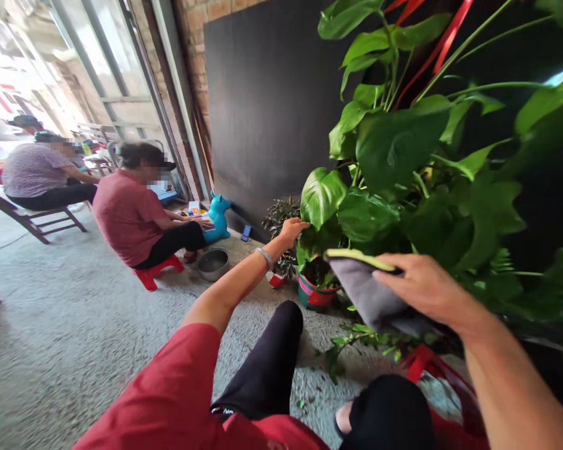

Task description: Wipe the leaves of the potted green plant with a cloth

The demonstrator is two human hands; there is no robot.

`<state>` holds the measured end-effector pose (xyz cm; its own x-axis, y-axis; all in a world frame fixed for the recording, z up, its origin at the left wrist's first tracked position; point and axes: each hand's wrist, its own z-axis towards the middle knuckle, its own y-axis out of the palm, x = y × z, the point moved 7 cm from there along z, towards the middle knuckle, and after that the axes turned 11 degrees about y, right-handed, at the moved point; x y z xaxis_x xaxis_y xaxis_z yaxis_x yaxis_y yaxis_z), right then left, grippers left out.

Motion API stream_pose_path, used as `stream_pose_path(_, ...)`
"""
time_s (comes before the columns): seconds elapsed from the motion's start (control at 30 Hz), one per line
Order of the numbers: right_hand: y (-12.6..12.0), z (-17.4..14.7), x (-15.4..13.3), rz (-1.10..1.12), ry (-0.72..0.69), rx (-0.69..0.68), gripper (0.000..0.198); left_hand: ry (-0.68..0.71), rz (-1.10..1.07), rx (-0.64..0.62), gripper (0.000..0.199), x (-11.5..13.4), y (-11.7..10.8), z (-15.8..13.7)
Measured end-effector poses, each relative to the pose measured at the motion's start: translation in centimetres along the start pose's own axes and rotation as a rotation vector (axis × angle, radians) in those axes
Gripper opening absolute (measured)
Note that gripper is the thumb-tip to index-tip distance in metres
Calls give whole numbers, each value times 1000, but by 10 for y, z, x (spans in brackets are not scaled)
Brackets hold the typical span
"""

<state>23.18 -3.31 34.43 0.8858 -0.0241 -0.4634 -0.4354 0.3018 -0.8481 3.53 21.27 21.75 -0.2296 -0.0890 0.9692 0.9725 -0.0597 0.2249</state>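
At the edge of a glossy green leaf [323, 197] of the large potted plant, my left hand [293, 231] has its fingers closed, and they seem to pinch the leaf. A grey cloth [368, 290] with a yellow-green edge hangs from my right hand [415, 281], gripped between thumb and fingers. The cloth is beside the lower leaves, above the floor. The plant's pot [317, 295], green with a red band, stands below my hands. Part of my right fingers is hidden behind the cloth.
A smaller dark-leaved plant [281, 219] stands left of the pot. A metal basin [213, 264], a blue animal-shaped toy [217, 219] and a phone [246, 233] are further left. A person [129, 212] sits on a red stool [156, 273]. A red basket [450, 375] is at right.
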Motion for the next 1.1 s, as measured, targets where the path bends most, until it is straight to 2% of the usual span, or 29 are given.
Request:
stream_pose_path(0.07,-30,8,-10,69,4,190,35,-6,-14,-16,35,-1,2,-5)
stream_pose_path(0.1,-36,15,-16,67,20,280,37,-17,-31,-39,35,-2,6,-8)
stream_pose_path(0.13,-33,21,-19,40,46,341,38,-28,-53,-66,34,-4,10,-12)
stream_pose_path(0.17,-19,27,-21,1,77,345,39,-37,-75,-92,34,-7,15,-15)
stream_pose_path(0.23,29,29,-13,-66,136,204,36,-43,-102,-117,33,-11,19,-21)
stream_pose_path(0.3,80,14,5,-79,162,7,28,-48,-113,-82,30,-15,12,-23)
stream_pose_path(0.37,109,-13,26,-66,164,-118,23,-66,-133,-29,29,-19,0,-22)
stream_pose_path(0.4,111,-27,35,-52,164,-154,23,-77,-147,-9,29,-21,-6,-21)
stream_pose_path(0.43,107,-38,41,-19,160,-168,24,-86,-161,5,28,-23,-11,-20)
stream_pose_path(0.5,79,-48,44,103,144,-115,30,-103,-183,15,28,-27,-16,-18)
stream_pose_path(0.57,41,-42,38,252,140,51,39,-124,-207,25,26,-34,-14,-19)
stream_pose_path(0.63,19,-26,34,338,175,230,47,-142,-229,37,24,-44,-7,-23)
stream_pose_path(0.7,29,-11,37,351,261,274,46,-157,-240,52,23,-56,0,-30)
stream_pose_path(0.77,62,-8,48,341,336,193,38,-174,-236,75,27,-69,1,-38)
stream_pose_path(0.83,96,-22,64,339,373,96,30,-192,-228,95,35,-80,-3,-43)
stream_pose_path(0.9,111,-47,80,349,388,56,29,-218,-230,80,36,-88,-6,-45)
stream_pose_path(0.93,110,-59,85,356,396,54,32,-233,-251,40,35,-90,-3,-45)
stream_pose_path(1.0,90,-71,86,391,398,100,40,-241,-329,-66,31,-90,11,-45)
stream_pose_path(1.1,46,-55,67,446,331,285,51,-224,-410,-137,23,-89,41,-51)
